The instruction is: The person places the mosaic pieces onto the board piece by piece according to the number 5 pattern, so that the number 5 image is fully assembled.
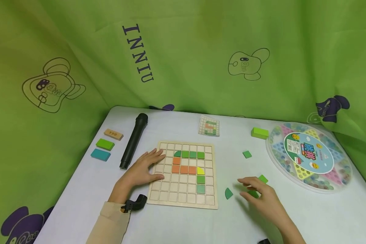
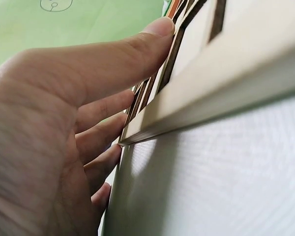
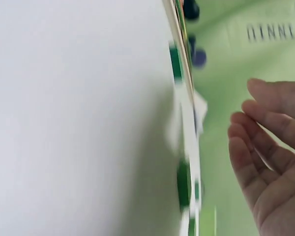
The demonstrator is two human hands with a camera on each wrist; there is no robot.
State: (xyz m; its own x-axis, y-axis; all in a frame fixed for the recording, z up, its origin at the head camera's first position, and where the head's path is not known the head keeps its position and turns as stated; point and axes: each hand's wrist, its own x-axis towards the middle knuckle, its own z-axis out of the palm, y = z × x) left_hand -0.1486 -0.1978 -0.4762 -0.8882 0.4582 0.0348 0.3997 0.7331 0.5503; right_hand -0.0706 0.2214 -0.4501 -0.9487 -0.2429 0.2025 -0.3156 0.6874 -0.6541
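My left hand point(image 1: 144, 167) rests on the left edge of a wooden grid board point(image 1: 170, 197), thumb and fingertips touching its rim and squares. Green, orange and yellow tiles fill some squares, with a yellow tile point(image 1: 200, 170) at the right end of the orange row point(image 1: 184, 169). To the right of the board, my right hand point(image 1: 262, 196) hovers above the table with fingers loosely bent and nothing between them. A dark green quarter-round tile point(image 1: 228, 193) lies just left of it. Partly hidden behind its fingers are a green tile point(image 1: 253, 194) and a lighter green tile point(image 1: 263, 179).
A small pattern card point(image 1: 209, 126) lies behind the board. At left are a black microphone point(image 1: 134, 140) and several coloured blocks point(image 1: 105, 144). A square green tile point(image 1: 247, 154), a green block point(image 1: 260, 133) and a round marble-game box point(image 1: 309, 157) lie at right.
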